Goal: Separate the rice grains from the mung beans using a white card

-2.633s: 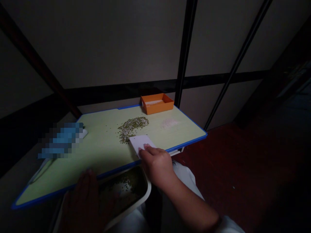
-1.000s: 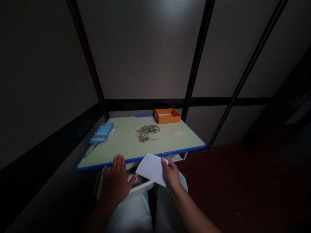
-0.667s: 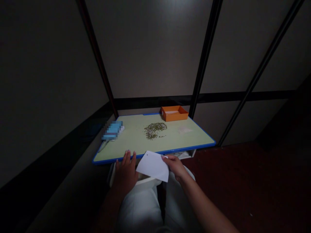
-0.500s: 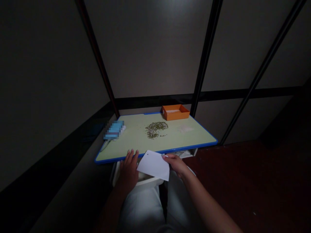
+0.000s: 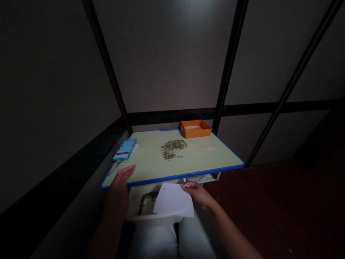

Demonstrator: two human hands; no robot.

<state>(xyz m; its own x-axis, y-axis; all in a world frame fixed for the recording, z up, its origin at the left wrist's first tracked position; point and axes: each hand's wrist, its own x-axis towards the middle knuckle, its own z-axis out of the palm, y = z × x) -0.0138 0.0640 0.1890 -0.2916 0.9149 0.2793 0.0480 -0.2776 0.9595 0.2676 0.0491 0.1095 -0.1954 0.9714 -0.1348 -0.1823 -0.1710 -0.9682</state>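
Note:
My right hand point(image 5: 198, 194) pinches the upper right corner of a white sheet point(image 5: 174, 201), paper or card, with a small dark hole near its top left. The sheet hangs tilted over an open white drawer point(image 5: 153, 219), hiding part of its inside. Small green grains point(image 5: 142, 201) line a pale area in that drawer. My left hand point(image 5: 122, 181) is over the table's front left edge, fingers stretched out, holding nothing. On the pale green tabletop point(image 5: 145, 158) lies a pile of small green and whitish grains point(image 5: 174, 147).
An orange box point(image 5: 196, 133) with something whitish inside stands at the back right. A whitish patch of fine grains point(image 5: 207, 148) lies right of the pile. A blue phone-like thing point(image 5: 124, 149) with a pale cable rests at the left. Another drawer point(image 5: 202, 178) sits partly open at the right.
My left hand has moved left from the middle of the front edge. The sheet in my right hand has come lower in view, and more of the drawer with its green grains shows.

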